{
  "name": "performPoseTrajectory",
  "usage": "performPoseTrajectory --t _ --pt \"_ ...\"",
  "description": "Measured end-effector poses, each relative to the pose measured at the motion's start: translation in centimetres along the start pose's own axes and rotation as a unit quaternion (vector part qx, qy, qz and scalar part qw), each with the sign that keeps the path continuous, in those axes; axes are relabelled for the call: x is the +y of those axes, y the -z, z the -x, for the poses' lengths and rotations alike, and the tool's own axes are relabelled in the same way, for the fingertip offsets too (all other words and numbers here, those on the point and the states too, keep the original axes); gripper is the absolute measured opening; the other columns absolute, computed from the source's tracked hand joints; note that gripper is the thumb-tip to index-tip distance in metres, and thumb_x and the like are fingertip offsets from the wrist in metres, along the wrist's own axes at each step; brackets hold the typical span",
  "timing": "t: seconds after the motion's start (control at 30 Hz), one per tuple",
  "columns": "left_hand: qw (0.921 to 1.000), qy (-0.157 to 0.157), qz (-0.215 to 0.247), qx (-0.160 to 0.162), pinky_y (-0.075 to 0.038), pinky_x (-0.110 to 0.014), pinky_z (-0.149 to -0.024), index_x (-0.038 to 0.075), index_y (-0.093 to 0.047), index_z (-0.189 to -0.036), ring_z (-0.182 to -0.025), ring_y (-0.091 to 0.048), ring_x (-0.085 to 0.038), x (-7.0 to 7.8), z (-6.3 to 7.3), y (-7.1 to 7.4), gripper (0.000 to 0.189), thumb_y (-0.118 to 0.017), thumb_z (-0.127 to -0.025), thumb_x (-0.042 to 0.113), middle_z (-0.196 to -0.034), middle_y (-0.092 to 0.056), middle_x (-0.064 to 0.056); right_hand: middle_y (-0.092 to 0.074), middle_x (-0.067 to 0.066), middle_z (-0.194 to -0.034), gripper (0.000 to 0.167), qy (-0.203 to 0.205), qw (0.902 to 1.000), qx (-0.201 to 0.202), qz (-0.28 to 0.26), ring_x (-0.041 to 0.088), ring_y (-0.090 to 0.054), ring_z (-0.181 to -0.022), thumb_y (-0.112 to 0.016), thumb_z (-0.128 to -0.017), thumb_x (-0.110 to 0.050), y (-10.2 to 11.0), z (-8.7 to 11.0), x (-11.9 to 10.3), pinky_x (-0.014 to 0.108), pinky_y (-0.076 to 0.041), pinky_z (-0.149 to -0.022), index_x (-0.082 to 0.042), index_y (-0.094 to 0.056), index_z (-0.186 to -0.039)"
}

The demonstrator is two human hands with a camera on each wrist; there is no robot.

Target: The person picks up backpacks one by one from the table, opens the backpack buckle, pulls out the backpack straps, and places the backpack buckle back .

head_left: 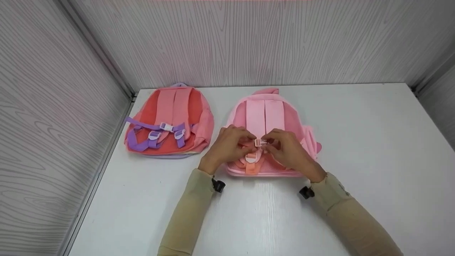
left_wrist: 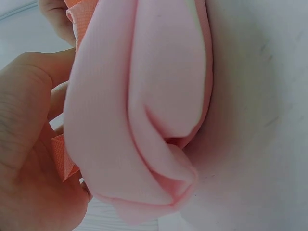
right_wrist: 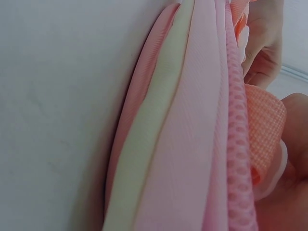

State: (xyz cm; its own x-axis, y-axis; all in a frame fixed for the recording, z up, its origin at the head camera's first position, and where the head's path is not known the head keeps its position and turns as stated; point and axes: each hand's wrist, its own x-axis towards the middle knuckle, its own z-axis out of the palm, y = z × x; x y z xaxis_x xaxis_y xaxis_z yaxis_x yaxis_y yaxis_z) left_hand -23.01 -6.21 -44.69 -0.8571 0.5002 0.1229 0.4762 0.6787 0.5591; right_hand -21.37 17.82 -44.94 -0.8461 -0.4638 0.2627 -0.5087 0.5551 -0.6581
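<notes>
A light pink backpack (head_left: 291, 117) lies with its shoulder straps up. Over its lower half, my left hand (head_left: 229, 145) and right hand (head_left: 291, 151) meet at a small white side-release buckle (head_left: 260, 143). The left thumb and fingers pinch its left part, and the right fingertips pinch its right part. Whether the two parts are fully joined, I cannot tell. Below the left fingers sits a white strap adjuster (head_left: 251, 158) on orange webbing (head_left: 253, 168). Orange webbing (left_wrist: 65, 156) also shows by the left palm. In the right wrist view, the pink mesh back (right_wrist: 238, 144) stands beside the right hand.
To the left lies a coral-pink backpack (head_left: 201, 113) with purple straps (head_left: 140, 146) and a white buckle (head_left: 166, 127). Both bags rest on a white table (head_left: 373, 160). Grey wood-grain panels (head_left: 249, 42) rise behind and at the sides.
</notes>
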Motion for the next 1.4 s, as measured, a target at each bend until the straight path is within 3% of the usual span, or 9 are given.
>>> performPoseTrajectory --t 0.33,0.53,0.73,0.97,1.1,1.4 --pt "0.9999 -0.001 -0.007 -0.009 -0.031 -0.048 -0.108 0.025 -0.083 -0.119 -0.114 -0.055 -0.019 0.01 0.1 -0.01 0.023 -0.076 -0.1 0.036 -0.116 -0.073 0.007 -0.075 0.003 -0.102 0.019 -0.003 1.0 0.001 0.002 0.019 -0.064 -0.085 -0.078 -0.098 -0.009 0.04 0.1 0.06 0.033 -0.056 -0.075 -0.009 -0.08 -0.117" --pt "0.9999 -0.008 0.012 -0.008 -0.031 -0.047 -0.107 0.024 -0.083 -0.115 -0.112 -0.057 -0.016 -0.2 0.0 0.25 0.02 -0.076 -0.101 0.036 -0.112 -0.074 0.008 -0.075 0.004 -0.102 0.019 0.003 1.0 0.008 0.0 0.019 -0.065 -0.084 -0.077 -0.098 -0.008 0.06 0.04 0.12 0.032 -0.056 -0.075 -0.007 -0.08 -0.116" --pt "0.9988 -0.034 0.034 0.006 -0.036 -0.048 -0.102 0.019 -0.082 -0.11 -0.109 -0.064 -0.017 -0.3 -0.1 0.23 0.015 -0.076 -0.101 0.029 -0.105 -0.074 0.004 -0.076 0.005 -0.098 0.018 0.01 0.9998 0.014 -0.008 0.019 -0.066 -0.084 -0.078 -0.096 -0.005 0.11 -0.01 0.09 0.035 -0.056 -0.074 -0.005 -0.081 -0.114" --pt "0.9985 -0.024 0.048 0.01 -0.045 -0.041 -0.104 0.016 -0.077 -0.117 -0.104 -0.059 -0.016 0.0 0.04 0.39 0.022 -0.074 -0.102 0.031 -0.109 -0.074 0.003 -0.076 0.006 -0.098 0.017 0.021 0.9996 0.021 -0.002 0.019 -0.065 -0.083 -0.078 -0.096 -0.005 0.45 -0.04 0.27 0.036 -0.056 -0.074 -0.005 -0.081 -0.113" --pt "0.998 -0.025 0.057 0.008 -0.053 -0.034 -0.097 0.015 -0.074 -0.12 -0.1 -0.059 -0.017 0.11 0.02 0.56 0.022 -0.075 -0.102 0.027 -0.11 -0.072 0.002 -0.077 0.006 -0.1 0.018 0.025 0.9994 0.025 -0.001 0.02 -0.064 -0.083 -0.076 -0.096 -0.004 0.57 -0.07 0.34 0.036 -0.056 -0.074 -0.004 -0.081 -0.113" --pt "0.9962 -0.03 0.082 -0.003 -0.055 -0.033 -0.096 0.014 -0.073 -0.122 -0.1 -0.062 -0.015 -0.11 0.05 0.5 0.022 -0.072 -0.104 0.025 -0.114 -0.074 0.001 -0.077 0.007 -0.102 0.018 0.021 0.9994 0.023 -0.01 0.02 -0.063 -0.084 -0.076 -0.097 -0.005 0.64 0.02 0.4 0.038 -0.057 -0.076 -0.005 -0.081 -0.114"
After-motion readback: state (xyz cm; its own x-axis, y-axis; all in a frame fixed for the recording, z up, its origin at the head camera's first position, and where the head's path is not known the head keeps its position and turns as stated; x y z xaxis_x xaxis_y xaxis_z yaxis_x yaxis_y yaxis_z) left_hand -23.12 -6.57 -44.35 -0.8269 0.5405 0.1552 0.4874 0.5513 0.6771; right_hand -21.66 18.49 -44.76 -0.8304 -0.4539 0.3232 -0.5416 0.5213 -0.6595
